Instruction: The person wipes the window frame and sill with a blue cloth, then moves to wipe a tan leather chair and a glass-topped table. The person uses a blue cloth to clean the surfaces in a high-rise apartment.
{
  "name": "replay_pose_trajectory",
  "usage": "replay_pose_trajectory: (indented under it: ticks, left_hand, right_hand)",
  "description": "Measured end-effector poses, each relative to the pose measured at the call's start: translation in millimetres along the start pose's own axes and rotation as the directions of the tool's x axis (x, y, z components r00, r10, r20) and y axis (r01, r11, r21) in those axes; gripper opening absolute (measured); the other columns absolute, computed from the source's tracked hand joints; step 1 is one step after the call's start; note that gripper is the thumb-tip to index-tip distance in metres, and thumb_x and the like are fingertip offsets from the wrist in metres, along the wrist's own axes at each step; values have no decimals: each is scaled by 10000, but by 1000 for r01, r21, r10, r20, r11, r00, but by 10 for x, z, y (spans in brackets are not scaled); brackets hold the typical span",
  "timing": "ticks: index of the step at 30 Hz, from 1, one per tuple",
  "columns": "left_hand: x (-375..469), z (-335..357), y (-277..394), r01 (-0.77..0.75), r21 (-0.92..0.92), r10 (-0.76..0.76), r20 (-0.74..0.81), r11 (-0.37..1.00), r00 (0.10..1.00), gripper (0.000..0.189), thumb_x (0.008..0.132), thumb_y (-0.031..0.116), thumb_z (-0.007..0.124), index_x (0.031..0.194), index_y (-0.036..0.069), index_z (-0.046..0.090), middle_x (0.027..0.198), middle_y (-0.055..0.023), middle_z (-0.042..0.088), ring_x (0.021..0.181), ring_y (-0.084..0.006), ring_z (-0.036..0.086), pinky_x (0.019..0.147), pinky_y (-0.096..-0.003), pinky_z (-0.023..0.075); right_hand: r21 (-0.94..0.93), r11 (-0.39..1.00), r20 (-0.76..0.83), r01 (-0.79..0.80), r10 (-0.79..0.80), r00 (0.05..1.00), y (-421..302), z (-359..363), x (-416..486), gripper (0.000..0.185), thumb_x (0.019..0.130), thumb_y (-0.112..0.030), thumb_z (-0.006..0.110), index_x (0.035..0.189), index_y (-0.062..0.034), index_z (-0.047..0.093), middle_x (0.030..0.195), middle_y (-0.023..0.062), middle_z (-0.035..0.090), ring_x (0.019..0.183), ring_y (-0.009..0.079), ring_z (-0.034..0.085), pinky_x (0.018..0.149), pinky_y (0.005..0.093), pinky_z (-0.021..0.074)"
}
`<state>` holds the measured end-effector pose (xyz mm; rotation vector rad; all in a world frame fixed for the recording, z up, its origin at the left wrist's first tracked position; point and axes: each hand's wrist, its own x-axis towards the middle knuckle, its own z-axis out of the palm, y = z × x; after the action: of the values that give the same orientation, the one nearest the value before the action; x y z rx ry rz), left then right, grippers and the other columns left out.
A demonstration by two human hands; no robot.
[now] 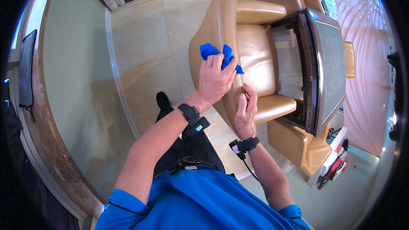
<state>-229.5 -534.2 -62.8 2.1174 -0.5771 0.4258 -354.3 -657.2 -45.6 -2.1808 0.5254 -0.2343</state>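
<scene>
My left hand [215, 76] holds a blue cloth [227, 58] against the top edge of the backrest of a tan leather armchair [229, 22]. Parts of the cloth stick out beyond the fingers on both sides of the ridge. My right hand [246, 110] rests at the inner side of the same backrest, near the chair's lower armrest [275, 107]; its fingers are curled, and no object shows in it. The seat [258, 59] lies beyond the backrest, with shiny reflections on it.
A dark-framed table [330, 67] with a textured grey top stands against the chair's front. More tan armchairs [286, 142] flank it. A low shelf [329, 163] holds several items at the lower right. A wall [80, 70] runs along the left, beside the tiled floor [143, 38].
</scene>
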Motion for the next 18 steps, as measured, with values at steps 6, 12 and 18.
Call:
replay_pose_trajectory:
  ticks: [6,12,18]
  left_hand:
    - [-285,-110,145,-34,-77,37,48,996,998,362,812,176,760,1163,110,698,1056,-124,555,958,-305,563,781,-429,473]
    - [-618,-84,346,-24,-80,28,44,996,999,352,848,200,731,1189,117,702,1056,-123,560,953,-306,567,771,-431,473]
    - [-940,-36,635,21,-39,-18,77,999,997,407,823,193,745,1223,124,715,1101,-151,592,954,-340,581,797,-448,496]
  right_hand:
    - [-24,1000,-3,0,0,1000,-2,35,20,431,1060,-256,494,1400,8,499,1295,191,601,1162,292,605,1030,398,466]
    - [45,999,1,17,-17,1000,84,40,13,440,1053,-300,517,1370,5,524,1271,233,575,1166,346,591,1025,433,463]
    - [164,984,27,66,-72,997,127,11,73,359,1056,-271,524,1305,-19,586,1316,218,602,1198,346,578,1059,433,441]
